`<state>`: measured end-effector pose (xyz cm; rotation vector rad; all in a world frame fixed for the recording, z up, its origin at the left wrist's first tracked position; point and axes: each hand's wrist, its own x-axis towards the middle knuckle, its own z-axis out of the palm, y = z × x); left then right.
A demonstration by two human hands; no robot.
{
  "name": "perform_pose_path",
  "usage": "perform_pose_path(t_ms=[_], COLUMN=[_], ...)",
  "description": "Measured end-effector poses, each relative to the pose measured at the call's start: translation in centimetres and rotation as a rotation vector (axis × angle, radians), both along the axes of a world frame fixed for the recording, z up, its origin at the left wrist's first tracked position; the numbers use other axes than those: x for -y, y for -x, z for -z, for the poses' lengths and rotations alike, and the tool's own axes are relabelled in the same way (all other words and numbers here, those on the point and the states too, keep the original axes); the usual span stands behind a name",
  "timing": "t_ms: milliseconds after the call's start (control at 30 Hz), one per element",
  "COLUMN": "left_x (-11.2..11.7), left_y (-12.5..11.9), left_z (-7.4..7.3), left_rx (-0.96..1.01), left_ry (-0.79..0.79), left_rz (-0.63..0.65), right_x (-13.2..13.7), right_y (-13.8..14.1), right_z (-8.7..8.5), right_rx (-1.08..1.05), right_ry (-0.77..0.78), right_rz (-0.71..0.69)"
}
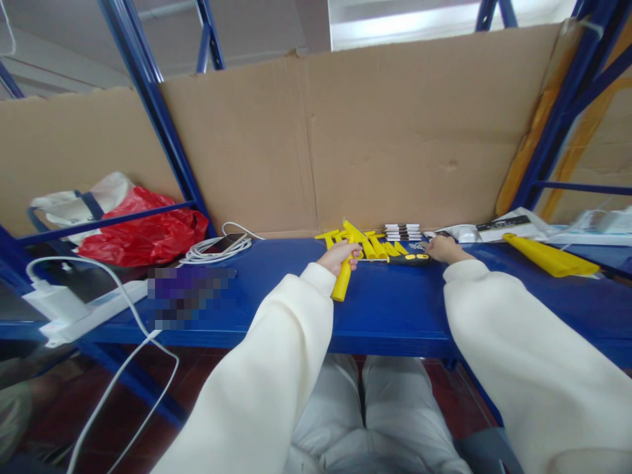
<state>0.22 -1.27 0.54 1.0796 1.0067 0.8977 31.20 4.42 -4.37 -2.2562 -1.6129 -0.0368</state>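
My left hand [340, 255] is closed around a yellow plastic handle piece [343, 279] that points back toward me over the blue shelf [276, 309]. Just behind it lies a pile of several more yellow pieces [368, 241]. My right hand [444, 249] rests with curled fingers on a black tool with yellow dots [412, 259] lying flat on the shelf. A short stack of black-and-white strips [402, 232] sits behind the pile, against the cardboard.
A cardboard sheet [385, 131] walls the back of the shelf. At left lie a phone with coiled white cable [220, 246], a red plastic bag [143, 234] and a white power strip [74, 306]. A long yellow part [550, 257] and white packaging [503, 229] lie at right.
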Motion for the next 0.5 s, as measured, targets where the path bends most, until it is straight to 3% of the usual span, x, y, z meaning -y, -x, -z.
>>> perform_pose_path(t_ms=[500], left_x=[0.00], left_y=[0.01], left_z=[0.07], left_rx=[-0.022], left_ry=[-0.026], left_rz=[0.010], right_x=[0.11], right_y=[-0.40], right_z=[0.09], right_rx=[-0.001], right_ry=[0.030], right_rz=[-0.032])
